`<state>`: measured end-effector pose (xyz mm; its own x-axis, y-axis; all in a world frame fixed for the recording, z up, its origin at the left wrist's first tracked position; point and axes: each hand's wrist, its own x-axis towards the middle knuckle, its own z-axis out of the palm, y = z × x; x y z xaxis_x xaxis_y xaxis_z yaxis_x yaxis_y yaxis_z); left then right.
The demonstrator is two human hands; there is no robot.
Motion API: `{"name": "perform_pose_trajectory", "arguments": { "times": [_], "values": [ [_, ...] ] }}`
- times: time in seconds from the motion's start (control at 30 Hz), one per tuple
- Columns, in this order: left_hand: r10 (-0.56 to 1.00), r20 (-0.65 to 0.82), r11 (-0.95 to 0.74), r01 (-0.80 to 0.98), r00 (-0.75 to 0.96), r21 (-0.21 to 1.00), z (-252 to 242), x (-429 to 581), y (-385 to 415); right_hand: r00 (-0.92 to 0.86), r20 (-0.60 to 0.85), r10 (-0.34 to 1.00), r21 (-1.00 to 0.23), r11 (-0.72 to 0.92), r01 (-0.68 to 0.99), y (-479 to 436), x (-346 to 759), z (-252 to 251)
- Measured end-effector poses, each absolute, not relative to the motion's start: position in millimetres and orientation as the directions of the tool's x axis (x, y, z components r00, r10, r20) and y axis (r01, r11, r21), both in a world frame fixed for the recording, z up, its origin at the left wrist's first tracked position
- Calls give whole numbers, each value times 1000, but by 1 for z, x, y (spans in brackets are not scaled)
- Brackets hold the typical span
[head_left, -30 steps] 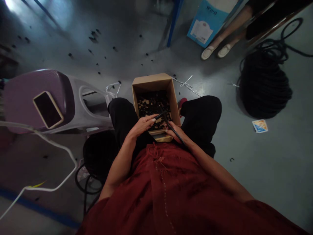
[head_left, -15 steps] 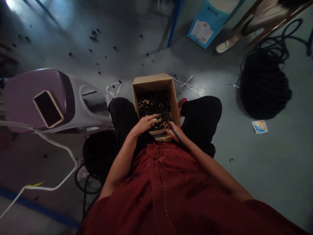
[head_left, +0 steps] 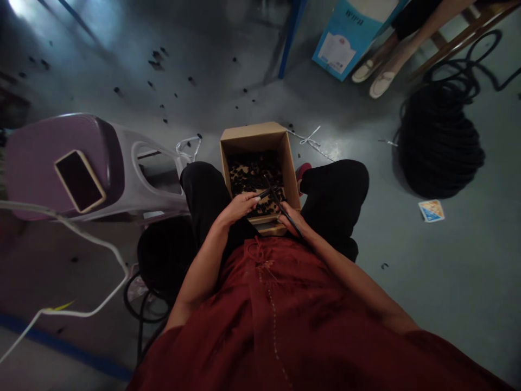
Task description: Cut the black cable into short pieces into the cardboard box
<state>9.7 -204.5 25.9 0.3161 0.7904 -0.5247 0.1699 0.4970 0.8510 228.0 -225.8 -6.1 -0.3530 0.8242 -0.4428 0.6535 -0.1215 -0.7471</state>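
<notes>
My left hand (head_left: 242, 207) is closed on a short black rod-like piece (head_left: 266, 192), whose tip points right over the box. My right hand (head_left: 293, 218) grips a long, thin dark tool that looks like scissors (head_left: 290, 219). Its narrow end slants up and left, close to the tip of the black piece; whether they touch I cannot tell. Beneath both hands, between my knees, stands an open cardboard box (head_left: 292, 168). Many small black pieces (head_left: 254, 163) lie inside it.
Left: a purple-topped stool (head_left: 36, 157) with a phone (head_left: 80, 181), a white cable (head_left: 118, 255) and a black coil (head_left: 163, 255). Right: a large black cord coil (head_left: 442, 144) and a small packet (head_left: 432, 210). Beyond stand a blue carton (head_left: 337, 51) and another person's shoes (head_left: 381, 84).
The other person's legs have shifted at the upper right, and both pale shoes now show. My hands have barely moved, keeping the black piece and the tool.
</notes>
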Motion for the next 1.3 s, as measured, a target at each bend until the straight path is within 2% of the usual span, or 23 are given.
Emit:
{"name": "perform_pose_trajectory", "arguments": {
  "times": [0.4,0.83,1.0,1.13,1.3],
  "values": [
    [792,-516,488,169,325,856,20,9,-204,-326,-443,835,-728,-123,675,-225,225,-3],
    [807,-533,500,189,254,845,15,11,-204,-266,-403,876,-726,-129,675,-227,223,-15],
    [783,-572,547,167,243,820,18,12,-202,-266,-409,873,-758,-163,631,-227,224,-21],
    [770,-591,575,140,240,806,22,11,-202,-265,-445,855,-806,-253,535,-226,227,-28],
    [769,-587,592,67,254,803,22,6,-202,-374,-490,788,-848,-330,415,-229,229,-32]
  ]
}}
